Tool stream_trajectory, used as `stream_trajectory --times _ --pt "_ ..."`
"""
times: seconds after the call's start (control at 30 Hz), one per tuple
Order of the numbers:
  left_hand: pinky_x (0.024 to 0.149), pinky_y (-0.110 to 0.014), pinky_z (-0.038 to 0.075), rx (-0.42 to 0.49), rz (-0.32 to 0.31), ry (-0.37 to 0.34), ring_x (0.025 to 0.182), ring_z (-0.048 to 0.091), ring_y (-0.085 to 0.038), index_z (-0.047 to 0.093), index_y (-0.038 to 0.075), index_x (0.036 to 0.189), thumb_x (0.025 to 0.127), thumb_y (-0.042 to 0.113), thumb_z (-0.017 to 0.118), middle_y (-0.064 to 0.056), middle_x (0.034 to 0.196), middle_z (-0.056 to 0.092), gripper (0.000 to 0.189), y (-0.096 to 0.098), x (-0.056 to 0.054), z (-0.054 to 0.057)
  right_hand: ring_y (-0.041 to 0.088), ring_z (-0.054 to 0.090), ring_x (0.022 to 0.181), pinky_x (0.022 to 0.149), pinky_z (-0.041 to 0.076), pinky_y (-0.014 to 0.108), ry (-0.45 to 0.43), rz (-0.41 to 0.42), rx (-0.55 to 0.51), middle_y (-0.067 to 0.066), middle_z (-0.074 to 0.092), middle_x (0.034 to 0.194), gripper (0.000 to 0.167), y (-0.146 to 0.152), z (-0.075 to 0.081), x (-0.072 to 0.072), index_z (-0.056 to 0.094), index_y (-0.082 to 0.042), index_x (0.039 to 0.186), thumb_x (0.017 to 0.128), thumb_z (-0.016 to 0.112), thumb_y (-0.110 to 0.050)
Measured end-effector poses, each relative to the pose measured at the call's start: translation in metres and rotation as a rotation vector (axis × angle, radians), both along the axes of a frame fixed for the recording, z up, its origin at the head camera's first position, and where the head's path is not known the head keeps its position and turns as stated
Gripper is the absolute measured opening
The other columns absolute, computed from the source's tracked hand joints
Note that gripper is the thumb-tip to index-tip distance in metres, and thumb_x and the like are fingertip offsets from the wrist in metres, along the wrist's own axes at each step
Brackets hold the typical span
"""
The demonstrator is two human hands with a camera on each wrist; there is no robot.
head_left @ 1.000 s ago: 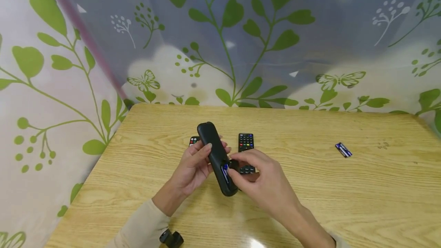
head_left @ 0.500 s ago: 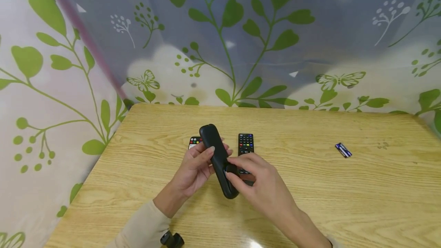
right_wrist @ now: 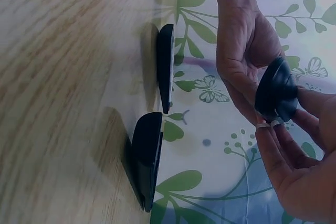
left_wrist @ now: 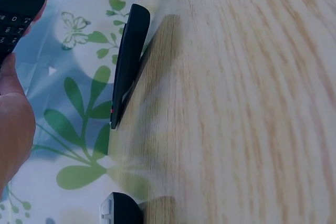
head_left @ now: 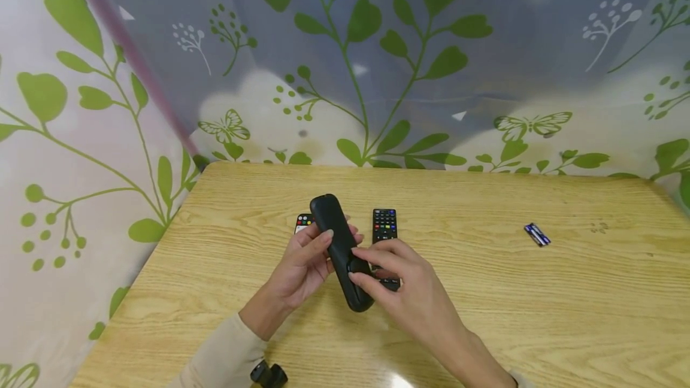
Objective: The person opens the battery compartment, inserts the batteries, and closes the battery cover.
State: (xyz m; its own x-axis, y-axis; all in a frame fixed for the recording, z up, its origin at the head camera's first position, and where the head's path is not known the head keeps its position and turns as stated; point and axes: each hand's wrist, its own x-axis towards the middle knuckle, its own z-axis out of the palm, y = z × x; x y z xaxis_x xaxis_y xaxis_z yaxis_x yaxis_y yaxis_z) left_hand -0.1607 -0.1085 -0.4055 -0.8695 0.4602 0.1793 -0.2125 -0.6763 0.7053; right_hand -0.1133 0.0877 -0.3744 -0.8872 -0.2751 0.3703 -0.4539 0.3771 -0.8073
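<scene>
My left hand (head_left: 302, 265) grips a black remote control (head_left: 330, 220), its back turned up and its lower end tilted toward me. At that lower end, my right hand (head_left: 417, 283) pinches a small black battery cover (head_left: 359, 266) between thumb and fingers, against the battery compartment. The cover and fingers hide the compartment, so I cannot tell whether it is fully seated. In the left wrist view the held remote's number keys (left_wrist: 13, 24) show on its underside. The right wrist view catches the remote (right_wrist: 275, 87) end-on between both hands.
On the wooden table (head_left: 539, 304) lie a second black remote (head_left: 384, 223), partly behind my right hand, and a third remote (head_left: 304, 220), mostly covered by my left hand. Blue-and-silver batteries (head_left: 537, 235) lie farther right. A patterned curtain (head_left: 431, 106) hangs along the back edge.
A second ago the blue battery inside the remote was visible; now the cover lies over it. My right hand has shifted slightly left and down with the cover. The left hand keeps its grip.
</scene>
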Motion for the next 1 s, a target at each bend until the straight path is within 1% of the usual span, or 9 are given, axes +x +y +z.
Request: stream_trajectory --times 0.1,0.3,0.5,0.6,0.67,0.73,0.83,0.93,1.0 --pt "0.095 -0.037 0.048 0.003 0.000 0.001 0.112 0.058 -0.026 0.039 -0.008 0.133 0.099 0.007 0.051 -0.018 0.119 0.055 0.039 -0.0001 -0.0001 0.0008 0.003 0.061 0.088 0.073 0.056 0.026 0.000 -0.005 -0.002 -0.015 0.057 0.105 0.030 0.0003 -0.0011 -0.0004 0.071 -0.024 0.112 0.084 0.074 -0.031" --pt "0.094 -0.038 0.048 0.007 -0.004 0.001 0.112 0.058 -0.027 0.040 -0.006 0.132 0.099 0.007 0.051 -0.018 0.120 0.054 0.038 0.0004 -0.0002 0.0015 0.005 0.062 0.087 0.073 0.056 0.027 -0.018 0.007 -0.034 -0.014 0.056 0.107 0.029 0.0000 -0.0021 -0.0001 0.072 -0.022 0.112 0.084 0.075 -0.028" --pt "0.095 -0.038 0.048 0.013 -0.010 0.010 0.112 0.057 -0.026 0.040 -0.006 0.132 0.099 0.007 0.052 -0.018 0.120 0.053 0.038 0.0007 -0.0002 0.0027 0.004 0.062 0.085 0.070 0.055 0.029 -0.046 0.012 -0.030 -0.013 0.053 0.109 0.030 -0.0006 -0.0035 0.0002 0.071 -0.024 0.114 0.085 0.072 -0.032" --pt "0.096 -0.038 0.047 0.015 -0.009 0.009 0.113 0.057 -0.027 0.039 -0.007 0.133 0.099 0.006 0.051 -0.018 0.120 0.053 0.038 0.0005 -0.0001 0.0033 0.005 0.061 0.086 0.073 0.055 0.027 -0.029 0.011 -0.040 -0.012 0.054 0.110 0.030 -0.0010 -0.0045 0.0001 0.071 -0.022 0.114 0.085 0.073 -0.029" --pt "0.097 -0.038 0.046 0.012 -0.004 0.001 0.113 0.057 -0.027 0.038 -0.007 0.133 0.098 0.006 0.053 -0.018 0.120 0.054 0.041 0.0003 0.0004 0.0035 0.007 0.061 0.087 0.074 0.055 0.026 -0.052 0.002 -0.052 -0.010 0.055 0.108 0.031 -0.0017 -0.0045 0.0004 0.070 -0.020 0.114 0.084 0.074 -0.027" --pt "0.098 -0.038 0.045 0.008 0.003 -0.010 0.113 0.057 -0.027 0.038 -0.007 0.134 0.097 0.007 0.056 -0.018 0.120 0.054 0.044 0.0001 0.0008 0.0036 0.009 0.060 0.089 0.076 0.055 0.027 -0.126 -0.016 -0.074 -0.008 0.057 0.106 0.033 -0.0025 -0.0041 0.0007 0.067 -0.018 0.114 0.083 0.076 -0.028" --pt "0.100 -0.039 0.043 0.003 0.006 -0.015 0.115 0.057 -0.027 0.038 -0.006 0.134 0.095 0.008 0.059 -0.017 0.121 0.055 0.046 -0.0003 0.0015 0.0043 0.013 0.060 0.089 0.075 0.055 0.029 -0.302 -0.025 -0.114 -0.002 0.060 0.101 0.036 -0.0020 -0.0034 0.0002 0.061 -0.016 0.112 0.083 0.076 -0.032" --pt "0.101 -0.039 0.042 -0.001 -0.002 0.007 0.116 0.056 -0.028 0.040 -0.004 0.134 0.095 0.008 0.059 -0.017 0.122 0.054 0.045 -0.0005 0.0015 0.0053 0.019 0.064 0.086 0.072 0.057 0.035 -0.496 0.064 -0.207 0.007 0.063 0.098 0.039 0.0003 -0.0055 -0.0029 0.060 -0.007 0.112 0.086 0.073 -0.032" --pt "0.101 -0.039 0.042 -0.006 -0.009 0.024 0.116 0.056 -0.028 0.042 -0.003 0.134 0.095 0.009 0.060 -0.017 0.122 0.053 0.044 -0.0003 0.0014 0.0062 0.025 0.066 0.082 0.069 0.058 0.038 -0.597 0.144 -0.260 0.011 0.065 0.097 0.038 0.0023 -0.0082 -0.0056 0.060 -0.001 0.112 0.089 0.069 -0.030"
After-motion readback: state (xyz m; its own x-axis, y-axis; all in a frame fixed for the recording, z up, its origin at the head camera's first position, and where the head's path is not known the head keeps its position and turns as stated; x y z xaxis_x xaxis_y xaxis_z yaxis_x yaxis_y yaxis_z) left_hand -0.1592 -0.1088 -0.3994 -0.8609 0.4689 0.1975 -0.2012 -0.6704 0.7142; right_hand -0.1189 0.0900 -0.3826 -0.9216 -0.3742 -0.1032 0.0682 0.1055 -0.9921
